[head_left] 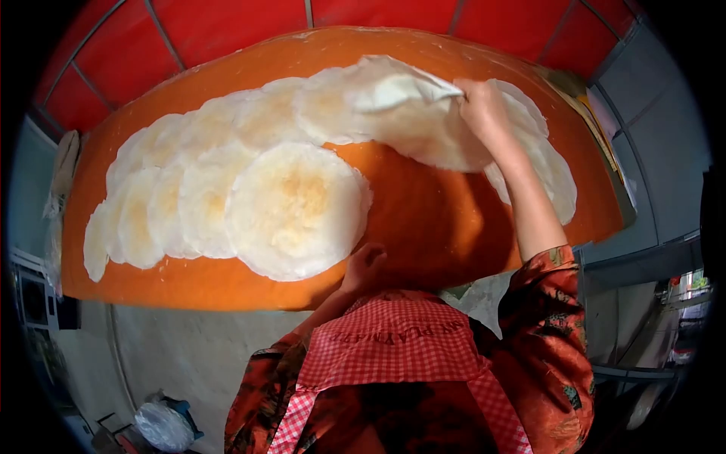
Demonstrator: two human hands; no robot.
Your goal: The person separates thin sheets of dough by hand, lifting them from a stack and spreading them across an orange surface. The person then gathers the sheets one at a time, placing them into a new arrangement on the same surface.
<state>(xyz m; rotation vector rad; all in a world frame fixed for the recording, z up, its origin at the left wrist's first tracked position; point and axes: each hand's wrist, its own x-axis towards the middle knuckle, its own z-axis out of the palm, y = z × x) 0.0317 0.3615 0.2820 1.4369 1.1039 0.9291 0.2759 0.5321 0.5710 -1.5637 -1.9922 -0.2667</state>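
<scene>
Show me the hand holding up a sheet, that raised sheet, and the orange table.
right hand (481, 102), head view, on the knuckles.
raised sheet (401, 89), head view, on its lifted flap.
orange table (431, 212), head view, on a bare patch.

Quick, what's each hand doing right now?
Left hand: curled at the table edge; grip cannot be told.
Right hand: closed, pinching the lifted sheet.

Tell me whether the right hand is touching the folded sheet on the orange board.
Touching. The head view shows the right hand pinching the folded sheet at its lifted edge, with no gap between them.
</scene>
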